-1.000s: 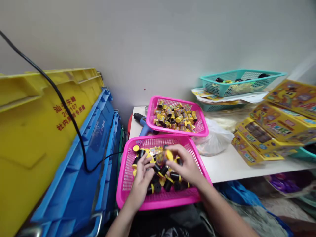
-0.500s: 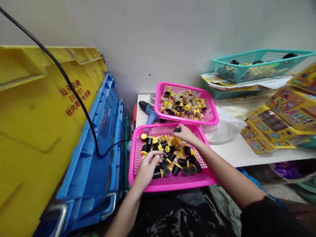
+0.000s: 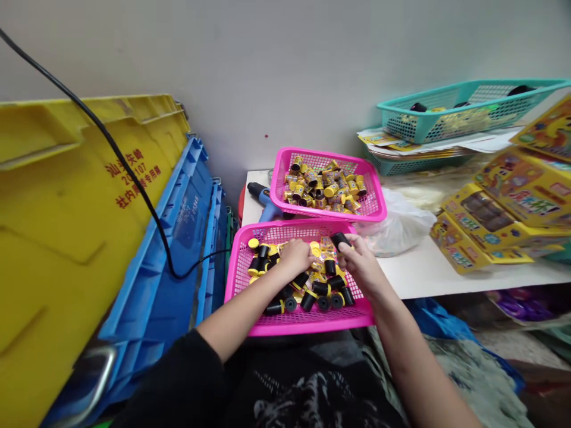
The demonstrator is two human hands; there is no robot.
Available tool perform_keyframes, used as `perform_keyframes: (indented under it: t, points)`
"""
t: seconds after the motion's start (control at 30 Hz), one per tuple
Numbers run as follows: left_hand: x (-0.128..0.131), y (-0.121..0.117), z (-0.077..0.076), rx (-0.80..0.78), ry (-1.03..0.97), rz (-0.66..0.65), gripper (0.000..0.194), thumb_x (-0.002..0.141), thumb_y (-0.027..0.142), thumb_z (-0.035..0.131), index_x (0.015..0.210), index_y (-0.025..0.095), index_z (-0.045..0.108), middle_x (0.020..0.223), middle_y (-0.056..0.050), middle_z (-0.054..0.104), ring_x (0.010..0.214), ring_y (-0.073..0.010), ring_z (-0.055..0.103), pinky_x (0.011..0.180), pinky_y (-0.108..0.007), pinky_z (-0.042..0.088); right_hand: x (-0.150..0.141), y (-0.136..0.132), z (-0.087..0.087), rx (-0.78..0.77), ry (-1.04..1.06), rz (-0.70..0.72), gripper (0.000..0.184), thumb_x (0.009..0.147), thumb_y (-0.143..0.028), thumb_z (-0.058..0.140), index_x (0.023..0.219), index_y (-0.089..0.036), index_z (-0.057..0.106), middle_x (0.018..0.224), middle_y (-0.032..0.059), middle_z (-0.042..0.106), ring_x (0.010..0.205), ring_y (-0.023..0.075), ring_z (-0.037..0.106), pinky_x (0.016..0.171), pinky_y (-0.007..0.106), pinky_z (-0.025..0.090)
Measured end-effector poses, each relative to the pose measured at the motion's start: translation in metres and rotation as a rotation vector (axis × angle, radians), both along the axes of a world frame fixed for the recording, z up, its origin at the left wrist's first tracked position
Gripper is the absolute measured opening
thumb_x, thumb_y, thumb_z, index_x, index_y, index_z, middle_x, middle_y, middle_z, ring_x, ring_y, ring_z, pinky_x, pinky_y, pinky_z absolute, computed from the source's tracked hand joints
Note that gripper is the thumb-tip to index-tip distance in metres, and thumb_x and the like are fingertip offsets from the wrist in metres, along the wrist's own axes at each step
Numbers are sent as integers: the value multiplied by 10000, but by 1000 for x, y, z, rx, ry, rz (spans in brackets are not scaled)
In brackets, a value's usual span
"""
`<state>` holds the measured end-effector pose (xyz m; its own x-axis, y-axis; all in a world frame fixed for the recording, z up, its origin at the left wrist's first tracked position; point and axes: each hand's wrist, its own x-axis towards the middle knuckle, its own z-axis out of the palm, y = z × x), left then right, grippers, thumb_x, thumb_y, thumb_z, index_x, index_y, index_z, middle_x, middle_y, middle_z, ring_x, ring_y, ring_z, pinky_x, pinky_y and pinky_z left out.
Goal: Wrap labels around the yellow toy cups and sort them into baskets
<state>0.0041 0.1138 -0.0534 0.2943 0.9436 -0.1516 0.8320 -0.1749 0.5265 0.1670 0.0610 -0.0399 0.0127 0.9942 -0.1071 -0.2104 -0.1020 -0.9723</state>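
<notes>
My right hand (image 3: 360, 261) is closed around a small black cylindrical canister (image 3: 340, 239), held tilted over the right side of the near pink basket (image 3: 236, 267). My left hand (image 3: 296, 257) reaches into that basket with its fingers curled down, beside a yellow cap (image 3: 315, 249). Whatever its fingertips grip is hidden. Below both hands lie several black canisters with yellow caps (image 3: 308, 300), jumbled with shiny printed yellow wrappers (image 3: 317, 277).
Behind stands a second pink basket (image 3: 379, 202) of yellow-labelled canisters (image 3: 330, 190). A blue heat gun-like tool (image 3: 267, 201) lies left of it. To the right are a plastic bag (image 3: 397, 223), yellow printed boxes (image 3: 484, 208) and a teal basket (image 3: 437, 128). Blue crates (image 3: 182, 220) and a cable (image 3: 147, 202) flank the left.
My left hand has moved right and farther into the basket. My right hand has drawn back and to the right, and the black canister in it now shows more fully.
</notes>
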Motion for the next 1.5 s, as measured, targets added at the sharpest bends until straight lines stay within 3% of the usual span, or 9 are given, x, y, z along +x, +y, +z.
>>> perform_keyframes:
  t: [0.17,0.33,0.47,0.57,0.8,1.0,1.17,1.3,1.5]
  points:
    - [1,-3,-13,26,-13,41,211,763,371,645,767,170,708,909,-116,700,956,-282,594,858,-388,432,11,-17,-5,79,-27,14,406,669,-361,783,1013,-240,606,904,15,670,805,180,626,719,313,506]
    - [4,-3,-7,-16,-140,10,156,692,245,693,557,183,645,727,-59,676,856,-237,617,837,-343,439,12,-24,3,193,-204,-3,388,669,-389,772,1019,-251,675,1056,52,656,977,236,609,806,364,504]
    - [-20,-5,21,34,-336,57,151,779,285,607,673,180,630,940,-57,668,994,-205,581,870,-302,429,23,-23,5,135,-295,-25,398,691,-402,747,1044,-233,670,953,47,678,845,219,624,757,371,514]
    - [-41,-20,39,2,-452,76,236,818,363,565,677,176,592,792,-24,635,810,-176,589,745,-281,453,24,-21,4,98,-224,-9,409,671,-386,769,1027,-227,644,896,35,671,801,200,620,712,342,519]
    - [-55,-68,35,-319,-1075,306,286,770,426,662,678,161,603,677,13,569,687,-135,561,744,-286,455,0,-18,14,125,75,-1,332,699,-437,758,919,-241,605,765,0,628,627,151,571,580,286,489]
    - [-60,-80,48,-113,-894,156,251,813,332,640,633,164,595,1042,-85,647,996,-208,596,899,-325,423,-16,-24,39,178,126,51,305,699,-412,750,923,-275,594,907,12,618,773,182,591,650,284,484]
    - [-74,-81,72,-52,-632,-216,172,733,309,741,654,178,664,1055,-67,566,1021,-201,558,921,-331,419,-18,-6,53,138,-221,530,357,796,-543,582,816,-200,680,708,17,619,709,189,584,654,295,456]
    - [-86,-78,76,-25,-609,-319,170,698,339,773,680,192,689,1011,-45,492,1039,-197,516,957,-336,402,-27,-2,45,48,-326,872,270,720,-446,720,798,-188,726,770,8,692,760,180,614,741,296,450]
    - [-64,-89,45,-204,-1146,139,465,684,336,780,1058,217,531,986,-45,596,895,-170,598,747,-278,497,-52,-23,18,-156,44,360,343,604,-436,817,649,-183,589,607,-40,618,565,119,543,580,247,422]
